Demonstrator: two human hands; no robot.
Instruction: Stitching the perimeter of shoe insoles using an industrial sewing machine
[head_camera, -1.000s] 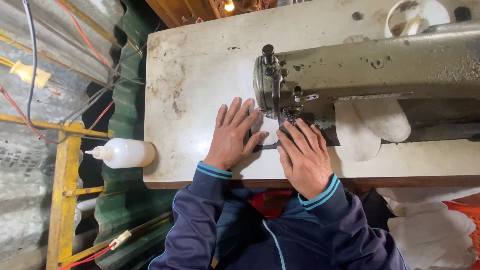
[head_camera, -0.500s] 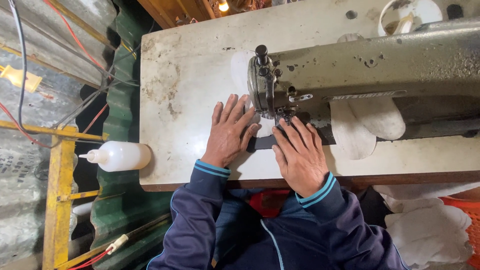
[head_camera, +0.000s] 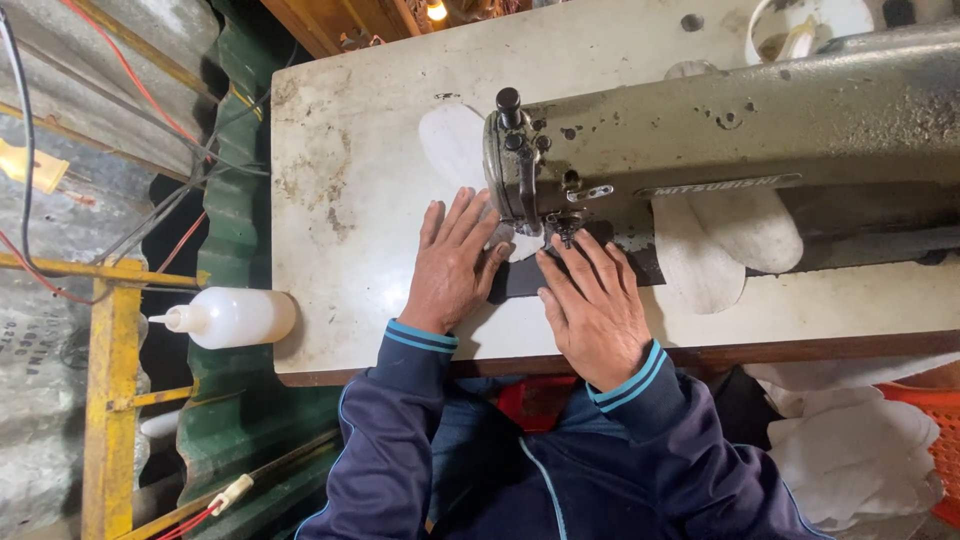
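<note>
Two hands, left hand (head_camera: 452, 268) and right hand (head_camera: 592, 310), press flat, fingers released, on the dark strip (head_camera: 520, 280).

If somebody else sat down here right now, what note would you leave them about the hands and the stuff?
Left hand: flat, fingers spread, pressing the white piece on the table, left of the needle.
Right hand: flat on the dark strip, fingertips at the presser foot of the sewing machine.
Neither hand has a closed grip.
More white pieces lie under the machine arm.
Squeeze bottle lies off the table's left edge.
How much is stitched: can't tell.
</note>
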